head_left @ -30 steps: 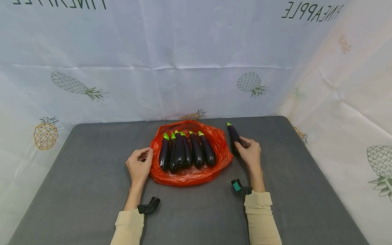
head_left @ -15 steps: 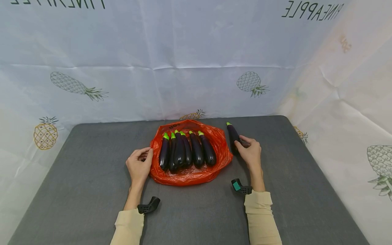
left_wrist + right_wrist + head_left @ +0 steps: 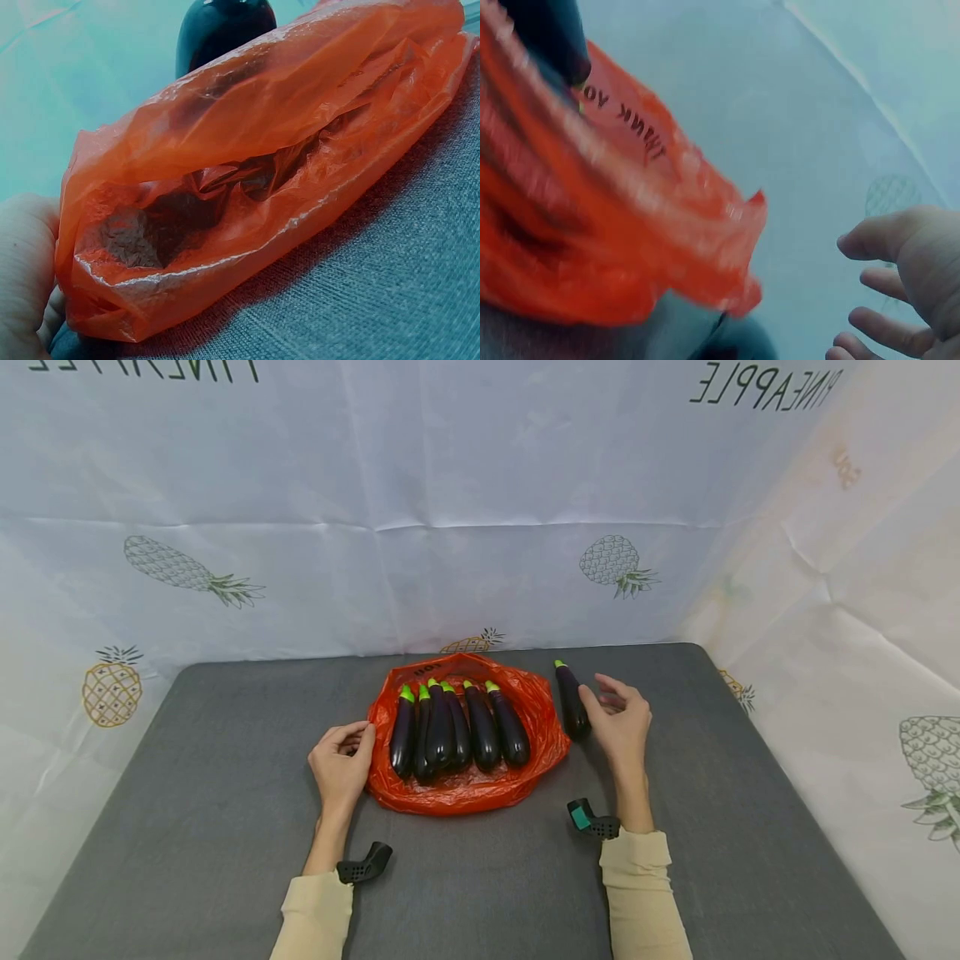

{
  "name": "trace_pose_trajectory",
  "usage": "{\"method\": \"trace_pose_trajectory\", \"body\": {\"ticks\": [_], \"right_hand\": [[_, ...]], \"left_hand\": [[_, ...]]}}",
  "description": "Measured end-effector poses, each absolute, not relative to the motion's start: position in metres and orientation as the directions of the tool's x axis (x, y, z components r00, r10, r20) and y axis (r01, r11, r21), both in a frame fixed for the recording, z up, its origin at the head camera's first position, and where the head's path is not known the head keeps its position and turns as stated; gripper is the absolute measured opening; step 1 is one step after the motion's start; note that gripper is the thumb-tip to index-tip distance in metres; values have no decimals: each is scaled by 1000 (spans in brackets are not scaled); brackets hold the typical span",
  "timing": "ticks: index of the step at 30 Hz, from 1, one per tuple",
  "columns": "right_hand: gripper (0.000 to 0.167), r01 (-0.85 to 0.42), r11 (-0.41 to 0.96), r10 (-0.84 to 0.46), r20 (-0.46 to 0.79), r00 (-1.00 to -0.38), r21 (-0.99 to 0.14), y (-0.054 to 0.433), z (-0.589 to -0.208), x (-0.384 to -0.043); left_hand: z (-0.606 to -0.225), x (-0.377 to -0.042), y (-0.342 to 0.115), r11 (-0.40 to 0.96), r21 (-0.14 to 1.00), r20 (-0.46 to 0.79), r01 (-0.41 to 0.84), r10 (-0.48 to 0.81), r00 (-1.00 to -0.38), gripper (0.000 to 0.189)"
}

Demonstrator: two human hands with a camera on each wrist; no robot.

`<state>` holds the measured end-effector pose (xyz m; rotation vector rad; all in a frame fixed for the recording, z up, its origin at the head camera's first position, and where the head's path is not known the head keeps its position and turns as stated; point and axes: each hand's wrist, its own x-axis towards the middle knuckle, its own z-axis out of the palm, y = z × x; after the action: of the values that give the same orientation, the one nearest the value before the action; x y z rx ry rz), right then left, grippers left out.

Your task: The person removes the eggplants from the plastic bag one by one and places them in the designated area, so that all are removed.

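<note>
Head view: a red bag [image 3: 450, 802] lies spread wide at the middle of the surface [image 3: 480, 893], its far rim near the far edge. Six eggplants [image 3: 457, 727] lie side by side in it, green stem ends toward the far edge, rounded ends toward the near edge. Dark lettering [image 3: 626, 124] shows on the bag in the right wrist view.

A lone eggplant [image 3: 572, 706] lies on the surface just beside the bag's right rim, its stem end pointing at the far edge; whether its rounded end touches the plastic, I cannot tell.

The left hand [image 3: 341, 764] pinches the bag's left rim between thumb and fingers. The right hand [image 3: 622, 722] has let go of everything: thumb and fingers apart, loosely bent, to the right of the lone eggplant; whether the thumb tip touches it is unclear. Both forearms, in pale sleeves [image 3: 643, 893], come in from the near edge.

Grey surface stretches from the left hand out to the left edge, and from the right hand to the right edge, both well apart. Behind the far edge hangs a pale cloth [image 3: 300, 468] printed with pineapples
</note>
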<state>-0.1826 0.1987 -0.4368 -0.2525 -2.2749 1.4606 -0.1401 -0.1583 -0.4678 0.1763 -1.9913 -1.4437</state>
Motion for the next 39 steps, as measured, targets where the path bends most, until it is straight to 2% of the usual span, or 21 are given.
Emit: {"method": "trace_pose_trajectory", "body": {"ticks": [10,21,30,39], "right_hand": [[38,-120,394,305,253,-918,-911,175,-412,-176],[37,-283,262,165,332,-929,-923,142,-407,-171],[34,-196,82,40,200,-979,-977,108,-407,-162],[37,-179,96,-68,173,-982,-979,80,-415,-153]], "left_hand": [[-467,-141,-157,400,878,440,262,-464,-769,8],[-469,-140,-159,368,891,423,265,-459,-781,8],[-468,-140,-159,383,887,425,257,-463,-778,8],[-468,-141,-159,368,892,420,262,-464,-780,9]]}}
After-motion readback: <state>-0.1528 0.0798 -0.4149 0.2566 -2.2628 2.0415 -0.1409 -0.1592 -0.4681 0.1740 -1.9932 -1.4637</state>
